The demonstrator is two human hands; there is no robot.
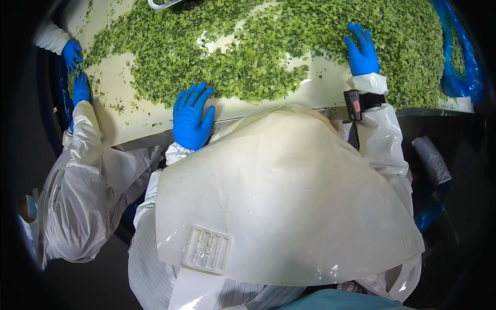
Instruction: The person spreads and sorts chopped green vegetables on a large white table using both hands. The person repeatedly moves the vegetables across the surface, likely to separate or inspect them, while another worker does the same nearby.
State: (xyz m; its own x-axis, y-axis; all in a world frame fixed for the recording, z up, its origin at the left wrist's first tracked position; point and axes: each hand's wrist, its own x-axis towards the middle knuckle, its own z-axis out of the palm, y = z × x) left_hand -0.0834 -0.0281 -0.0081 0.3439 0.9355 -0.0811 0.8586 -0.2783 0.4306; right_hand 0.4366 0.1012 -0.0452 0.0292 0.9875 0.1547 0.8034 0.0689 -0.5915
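Chopped green leafy pieces (240, 66) lie spread over a white work surface (116, 128), thickest at the right. My left hand (193, 116), in a blue glove, is at the surface's near edge with its fingertips by the border of the pieces; nothing shows in its grip. Farther out at the right, my right hand (362, 50), also blue-gloved, lies with fingers spread over the pieces. A black strap with a dark device (353, 105) is round my right wrist. The palms' undersides are hidden.
A co-worker's blue-gloved hand (81, 89) is at the left edge, and another person's gloved hand (72, 55) is just beyond it. A metal-rimmed object (164, 4) shows at the top. Blue plastic film (461, 77) hangs at the right end. My white apron (286, 186) meets the near edge.
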